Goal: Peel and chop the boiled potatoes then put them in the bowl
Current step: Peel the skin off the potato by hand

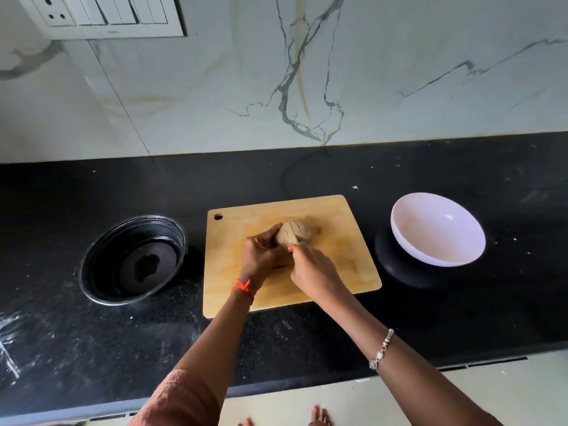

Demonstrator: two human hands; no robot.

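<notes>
A brown boiled potato [294,234] with cracked skin sits on the middle of the wooden cutting board [344,259]. My left hand [261,253] grips the potato from its left side. My right hand [313,270] meets it from the near right, fingers curled, and pinches the potato's skin at its near edge. An empty white bowl [436,230] stands to the right of the board. A small dark thing [281,266] shows on the board between my hands; I cannot tell what it is.
A round black pan [132,259] sits on the black counter [307,173] left of the board. The white bowl rests on a black round base [396,265]. A marble wall with a switch panel [104,13] rises behind the counter.
</notes>
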